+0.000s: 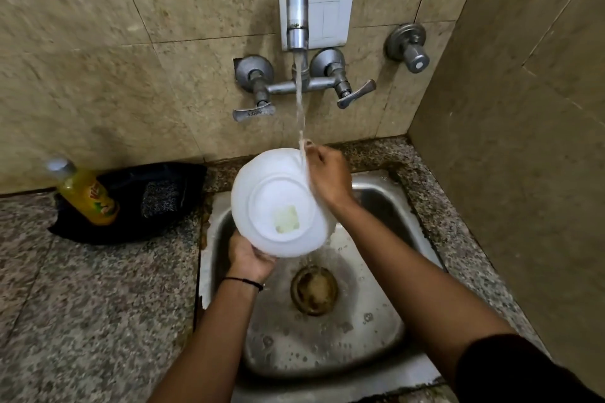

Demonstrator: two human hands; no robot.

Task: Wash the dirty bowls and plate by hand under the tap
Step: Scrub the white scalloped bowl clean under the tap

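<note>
Currently: white bowl [281,203] is held tilted over the sink [376,337], underside facing the camera, in the water stream [300,108] from the tap [297,0]. Left hand [250,255] grips its lower rim from below. Right hand [327,177] has its fingers curled on the upper right rim, right where the water hits. Runoff drops toward the drain [314,289]. On the bench [82,304] left of the sink, a yellow soap bottle [86,193] sits on a black cloth [147,199] by the wall.

white bowl [278,203], yellow bottle [87,196], speckled counter [98,304]
</note>
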